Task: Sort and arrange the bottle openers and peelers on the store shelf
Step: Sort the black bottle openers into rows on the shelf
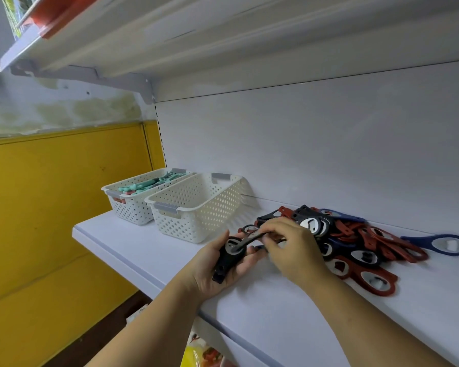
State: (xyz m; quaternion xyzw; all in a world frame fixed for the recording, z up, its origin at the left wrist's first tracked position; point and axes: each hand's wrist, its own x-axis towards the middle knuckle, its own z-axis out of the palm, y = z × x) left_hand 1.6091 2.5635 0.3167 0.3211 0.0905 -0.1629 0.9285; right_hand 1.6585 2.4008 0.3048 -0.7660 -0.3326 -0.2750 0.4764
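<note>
**Head view: black openers being gathered by colour beside an empty basket**

The white store shelf (276,308) ran across the frame, with a yellow wall panel (51,207) beyond its left end. On the right of the shelf lay a loose pile of bottle openers (368,242), mostly red with black and blue ones mixed in. One blue opener (440,243) lay at the pile's far right edge.

On the left of the shelf, two white perforated baskets stood side by side, touching. The nearer basket (196,207) appeared to hold nothing, while the far basket (127,205) held teal peelers (149,184).

Just in front of the pile, the left hand (217,276) lay palm up with its fingers curled round a black bottle opener (229,256). Whether it held one opener or a small stack could not be told. The right hand (294,247) was pinching another black opener (252,238) by thumb and fingertips and held it over the head of the one in the left palm.

The peelers looked already sorted, so the step in hand was judged to be pulling the black openers out of the pile and gathering them into the left hand. The next move would call for seating the pinched opener flat on the held one, heads aligned, then reaching back into the pile for more black ones — or carrying the bundle to the nearer basket.
</note>
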